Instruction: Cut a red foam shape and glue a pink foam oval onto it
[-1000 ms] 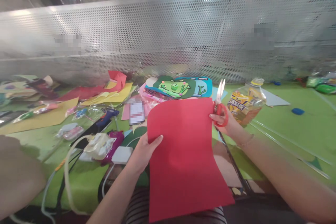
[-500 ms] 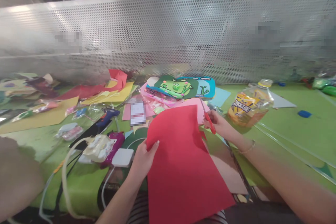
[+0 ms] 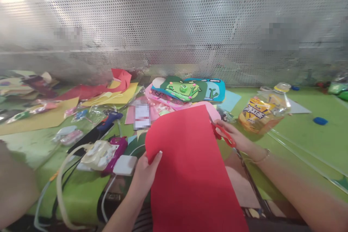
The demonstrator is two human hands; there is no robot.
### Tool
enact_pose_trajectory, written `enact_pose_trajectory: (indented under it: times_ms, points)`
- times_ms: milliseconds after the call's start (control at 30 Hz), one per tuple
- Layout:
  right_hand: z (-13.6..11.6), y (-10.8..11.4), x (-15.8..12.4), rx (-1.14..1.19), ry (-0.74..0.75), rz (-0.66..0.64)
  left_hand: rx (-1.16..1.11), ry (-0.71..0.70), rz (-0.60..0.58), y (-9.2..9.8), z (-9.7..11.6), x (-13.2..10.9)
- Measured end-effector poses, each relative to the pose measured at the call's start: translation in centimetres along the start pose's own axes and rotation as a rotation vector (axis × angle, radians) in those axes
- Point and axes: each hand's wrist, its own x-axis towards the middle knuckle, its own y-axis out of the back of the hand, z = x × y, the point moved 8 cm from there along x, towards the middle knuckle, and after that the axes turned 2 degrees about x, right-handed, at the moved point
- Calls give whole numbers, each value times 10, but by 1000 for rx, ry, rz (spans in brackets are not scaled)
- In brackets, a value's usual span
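A large red paper sheet [image 3: 187,166] stands in front of me over the table edge. My left hand [image 3: 145,174] grips its left edge, thumb on the front. My right hand [image 3: 231,136] is closed on red-handled scissors [image 3: 223,134] at the sheet's upper right edge; their blades are hidden behind the paper.
A green table [image 3: 299,130] carries coloured paper sheets, a frog picture [image 3: 187,90], a lying plastic drink bottle [image 3: 263,110], a white charger [image 3: 125,165] with cables, a blue glue gun [image 3: 108,119] and small packets. A perforated metal screen [image 3: 174,32] runs along the back.
The scissors came down from pointing upward to the sheet's right edge, their blades now behind the paper. The red sheet shifted slightly left and closer.
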Motion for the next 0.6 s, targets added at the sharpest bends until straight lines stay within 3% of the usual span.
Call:
enact_pose_trajectory:
  times_ms: [267, 467, 600]
  points:
    - [6, -7, 2, -70, -3, -77, -89, 27, 59, 3, 1, -2]
    - [0, 6, -1, -65, 38, 58, -144, 30, 102, 5, -2, -1]
    - [-6, -2, -4, -127, 42, -46, -179, 26, 71, 3, -4, 1]
